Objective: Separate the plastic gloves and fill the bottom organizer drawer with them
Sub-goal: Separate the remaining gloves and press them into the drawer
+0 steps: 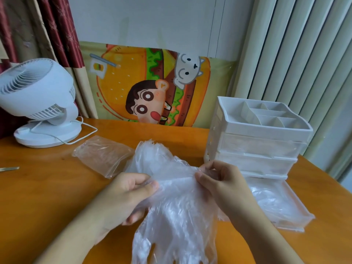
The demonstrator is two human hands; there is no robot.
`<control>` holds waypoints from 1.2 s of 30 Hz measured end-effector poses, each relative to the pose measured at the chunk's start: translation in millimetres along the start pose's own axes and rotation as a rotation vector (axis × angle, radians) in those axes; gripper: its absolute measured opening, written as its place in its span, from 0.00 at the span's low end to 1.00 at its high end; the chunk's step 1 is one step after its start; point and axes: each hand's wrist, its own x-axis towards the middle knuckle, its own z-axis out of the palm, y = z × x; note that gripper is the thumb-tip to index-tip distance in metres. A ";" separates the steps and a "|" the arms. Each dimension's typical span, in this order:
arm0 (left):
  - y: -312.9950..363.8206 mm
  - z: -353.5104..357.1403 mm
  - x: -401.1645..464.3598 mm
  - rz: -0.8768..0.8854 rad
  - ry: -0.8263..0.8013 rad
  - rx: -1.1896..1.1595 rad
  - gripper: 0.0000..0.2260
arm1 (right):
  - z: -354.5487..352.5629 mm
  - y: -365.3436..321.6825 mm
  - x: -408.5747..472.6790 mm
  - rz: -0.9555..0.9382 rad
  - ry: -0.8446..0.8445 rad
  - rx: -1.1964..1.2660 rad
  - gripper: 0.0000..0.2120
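Left hand [125,195] and right hand [221,183] both pinching gloves [177,206] at frame centre, over table [47,187]. Organizer [257,138] standing at 2 o'clock; bottom drawer [282,204] sitting pulled out, holding gloves. Bag [102,155] lying at 10 o'clock.

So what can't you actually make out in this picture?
- Head view: how many gloves are in the stack of plastic gloves; the clear layers blend together.
- The glove fingertips, cut off by the bottom edge.
- How full the bottom drawer is; the right hand covers part of it.
- The metal item at the left edge, cut off.
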 end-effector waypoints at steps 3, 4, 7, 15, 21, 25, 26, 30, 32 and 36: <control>-1.4 -0.2 1.5 -0.007 0.043 -0.044 0.09 | -1.3 0.2 1.0 0.009 0.045 -0.006 0.08; -0.7 -0.5 1.1 -0.012 0.068 -0.067 0.09 | -1.1 0.0 1.0 0.009 0.053 -0.012 0.08; 0.0 -0.2 0.4 0.018 0.107 -0.016 0.10 | -0.1 2.5 -0.6 -0.004 0.042 -0.057 0.07; 4.5 8.1 -0.9 0.139 0.081 0.041 0.05 | 1.4 -4.5 -6.1 -0.027 -0.023 0.005 0.07; 10.4 12.4 -5.1 0.325 0.280 0.033 0.05 | -8.0 -22.3 -11.5 -0.308 0.347 -0.329 0.04; 29.4 25.2 -19.5 0.654 0.584 0.453 0.07 | -24.3 -53.3 -19.6 0.205 0.087 0.072 0.21; 37.5 31.9 -24.6 0.758 0.638 0.616 0.09 | -26.7 -63.8 -22.8 0.373 -0.085 0.202 0.26; 47.9 71.8 -43.0 1.030 0.607 0.998 0.06 | -38.1 -65.9 -18.6 0.512 -0.318 0.271 0.42; 40.9 91.1 -44.1 1.001 0.524 1.063 0.09 | -40.4 -60.9 -15.9 0.424 -0.230 0.084 0.30; 19.5 112.4 -53.4 0.969 0.344 0.976 0.03 | -46.2 -58.8 -9.8 0.145 -0.223 -0.387 0.09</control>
